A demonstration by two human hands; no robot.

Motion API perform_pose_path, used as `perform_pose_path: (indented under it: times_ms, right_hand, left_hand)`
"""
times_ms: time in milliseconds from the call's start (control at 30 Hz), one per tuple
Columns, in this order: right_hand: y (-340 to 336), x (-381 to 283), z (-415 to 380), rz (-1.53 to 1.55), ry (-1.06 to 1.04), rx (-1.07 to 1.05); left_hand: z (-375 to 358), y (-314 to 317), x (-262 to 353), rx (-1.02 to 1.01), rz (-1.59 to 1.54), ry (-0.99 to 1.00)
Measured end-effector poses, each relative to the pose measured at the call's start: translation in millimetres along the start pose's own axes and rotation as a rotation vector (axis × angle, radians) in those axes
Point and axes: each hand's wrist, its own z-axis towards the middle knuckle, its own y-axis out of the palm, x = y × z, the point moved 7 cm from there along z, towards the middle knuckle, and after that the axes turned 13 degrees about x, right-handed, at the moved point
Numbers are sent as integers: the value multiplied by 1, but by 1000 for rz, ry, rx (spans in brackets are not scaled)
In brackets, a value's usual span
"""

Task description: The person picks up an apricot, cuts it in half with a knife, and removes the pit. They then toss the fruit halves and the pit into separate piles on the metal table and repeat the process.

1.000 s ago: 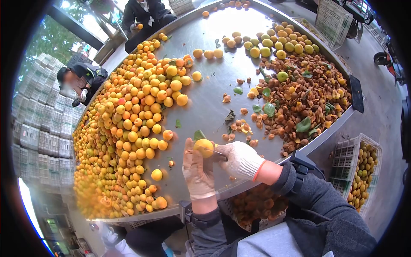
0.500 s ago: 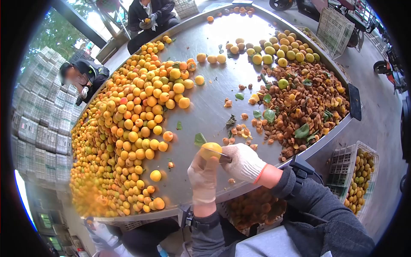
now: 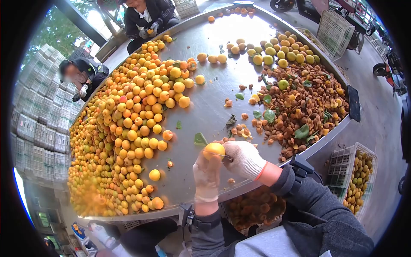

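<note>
My left hand [image 3: 206, 180], in a pale glove, grips a round yellow-orange fruit [image 3: 215, 150] that looks like an apricot. A green leaf [image 3: 200, 139] stands beside the fruit. My right hand [image 3: 246, 157], in a white knit glove, is closed around a small knife; only its thin blade [image 3: 225, 156] shows, lying against the fruit. Both hands are close together above the near edge of the metal table [image 3: 205, 115]. Brown scraps [image 3: 242, 132] lie just beyond them.
A large heap of orange fruit [image 3: 137, 103] covers the table's left side. To the right lie brown scraps and leaves [image 3: 304, 107], with yellow-green fruit [image 3: 295, 49] behind. A fruit-filled crate [image 3: 357, 175] stands at lower right. Two people [image 3: 147, 19] work across the table.
Both hands have shifted slightly, with the fruit turned so the blade now crosses its lower side. The person at the far side has raised their head into view.
</note>
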Motion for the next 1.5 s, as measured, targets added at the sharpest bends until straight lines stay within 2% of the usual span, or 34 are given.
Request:
perform_pose_path:
  times_ms: [67, 133, 167, 233, 267, 333, 400, 467, 500, 533, 567, 633, 767, 800, 833, 867, 900, 933, 967, 1000, 1033, 1067, 1133, 1167, 1200, 1233, 1267, 1333, 1433, 1467, 1500]
  right_hand:
    - [-2, -4, 1, 0, 7, 20]
    - [-3, -7, 2, -53, 20, -35]
    - [-1, -6, 1, -107, 37, -89]
    - [2, -5, 3, -125, 64, -127]
    - [5, -3, 2, -142, 88, -166]
    - [3, -4, 1, -104, 46, -123]
    - [0, -8, 2, -66, 1, -80]
    - [1, -6, 0, -25, 88, -126]
    - [-2, -4, 2, -26, 91, -128]
    - [6, 2, -1, 142, 209, -326]
    - [14, 4, -10, 313, 327, -520]
    - [16, 12, -12, 343, 325, -517]
    - [-4, 13, -12, 298, 252, -537]
    - [-22, 9, -7, 190, 372, -561]
    - [-37, 12, -1, 285, 430, -460]
    - [-48, 17, 1, 376, 485, -359]
    - [-54, 26, 2, 468, 631, -229]
    - [-47, 28, 1, 465, 630, -228]
    - [-45, 19, 9, 449, 391, -77]
    - [-50, 5, 13, 425, 155, 76]
    - [-47, 1, 8, 305, 163, -32]
    - [-49, 4, 8, 305, 175, -22]
    - [-43, 6, 13, 421, 235, -205]
    - [-44, 7, 10, 493, 366, -273]
    - [-47, 7, 13, 497, 367, -274]
    - [-47, 14, 11, 609, 517, -296]
    - [-46, 18, 6, 721, 668, -316]
    - [-55, 16, 1, 803, 664, -297]
    - [-53, -2, -30, 766, 527, -853]
    - [-49, -3, -33, 764, 525, -860]
    - [-50, 0, -26, 680, 470, -693]
  left_hand:
    - [-4, 2, 5, 7, 60, 38]
    - [-8, -5, 20, 176, 544, 294]
    - [-7, -5, 20, 173, 544, 293]
    - [-15, 10, 38, 169, 948, 708]
    - [-14, 10, 34, 165, 948, 707]
    - [-9, 3, 24, 173, 548, 568]
    - [-7, 0, 19, 200, 528, 506]
    - [-6, -3, 16, 229, 507, 437]
    - [-4, -5, 13, 233, 450, 291]
    - [-3, -8, 6, 236, 395, 144]
    - [-4, -10, 7, 233, 397, 140]
    - [-4, -4, 3, 118, 222, 55]
    - [9, -14, -5, 77, 205, 79]
    - [13, -20, -3, 101, 35, 65]
    - [15, -24, -3, 126, -137, 50]
    - [14, -24, -4, 129, -140, 52]
    - [12, -25, -3, 174, 139, 135]
    - [11, -23, -1, 212, 423, 216]
    - [8, -15, 0, 204, 425, 213]
    - [-4, 8, 14, 155, 763, 473]
    - [-14, 29, 21, 93, 1096, 738]
    - [-15, 30, 18, 77, 1097, 735]
    - [-11, 16, 7, 100, 664, 473]
    - [-10, 12, 8, 98, 666, 473]
    - [-3, -2, -2, 109, 369, 197]
    - [-1, -10, -14, 119, 70, -77]
    - [0, -12, -11, 121, 72, -77]
    - [1, -11, -5, 99, -194, -132]
    - [4, -22, -17, 222, -204, -192]
    - [3, -22, -17, 228, -207, -189]
    - [2, -20, -18, 189, -133, -191]
